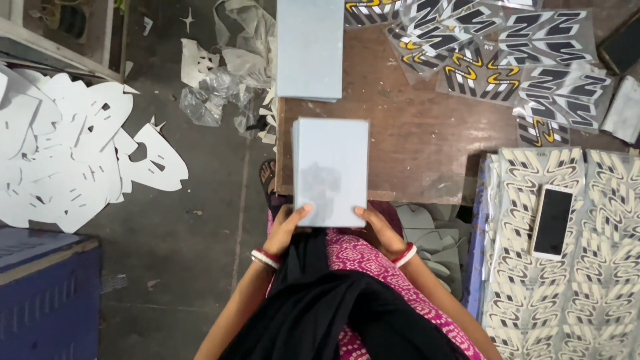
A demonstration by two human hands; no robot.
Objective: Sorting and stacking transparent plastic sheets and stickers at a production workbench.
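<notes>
**Grey sheet stack held at the near edge of the brown surface**

Landmark: the brown surface.

The stack of pale grey sheets lies at the near-left corner of the surface. Its left side runs close along the surface's left edge, and its near end overhangs the near edge, above the person's lap. The long axis runs from near edge to far edge, with the short ends squared to the near edge. The stack lies flat, and slight stepping of layers shows along its left side.

The left hand grips the near-left corner, thumb on top. The right hand grips the near-right corner the same way. The hands are apart, one at each near corner, both clamped on the stack.

A second grey stack lies at the far-left of the surface, on the same axis, with a bare strip of surface between the two. Right of the held stack, the middle of the surface is bare wood. Printed black-and-yellow sticker sheets cover the far-right part.

Beyond the right end of the surface is a pile of cream patterned sheets, with a white phone lying on it. Left of the surface, the floor carries white cut-out scraps and crumpled clear plastic.
</notes>
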